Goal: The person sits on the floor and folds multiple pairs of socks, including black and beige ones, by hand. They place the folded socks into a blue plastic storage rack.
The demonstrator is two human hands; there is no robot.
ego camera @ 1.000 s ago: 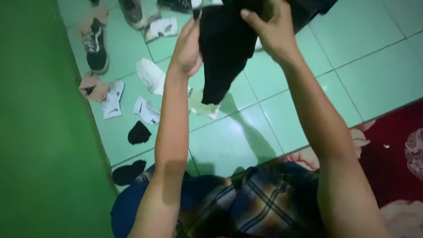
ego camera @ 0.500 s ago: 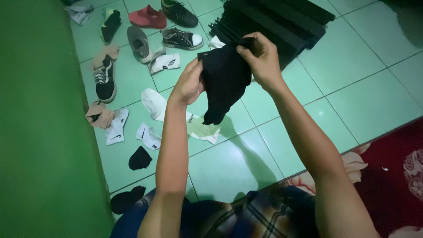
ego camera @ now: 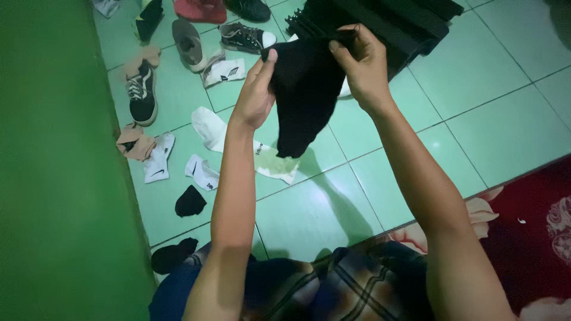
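Black sock (ego camera: 304, 98) hung in the air above the floor, held up at its open top by both hands, its toe end drooping toward the tiles. The left hand (ego camera: 256, 95) was closed on the sock's left edge, thumb pressed against the cloth. The right hand (ego camera: 364, 65) pinched the right edge between thumb and fingers.

One sock was held; more lay scattered on the floor. Four white socks could be counted: one (ego camera: 225, 70) far off by the shoes, a long one (ego camera: 211, 128) stretching under the raised sock, and two small ones (ego camera: 159, 159) (ego camera: 201, 172) at the left. Two dark socks lay nearer, one (ego camera: 190, 202) on open tile and one (ego camera: 171, 255) just beside the person's knee. A tan crumpled piece (ego camera: 135, 142) sat touching the leftmost white sock.

About six shoes stood at the far left, among them a black-and-white sneaker (ego camera: 143, 95), a grey one (ego camera: 189, 44), a dark low sneaker (ego camera: 245, 37) and a red one (ego camera: 199, 9), some cut off by the frame's edge. One black slatted rack (ego camera: 410, 24) lay far, behind the hands.

The floor (ego camera: 476, 89) was pale green tile with thin grout lines. A green wall (ego camera: 59, 178) ran along the left, and a dark red flowered rug (ego camera: 529, 208) covered the near right corner. Plaid cloth (ego camera: 357, 285) covered the person's lap.
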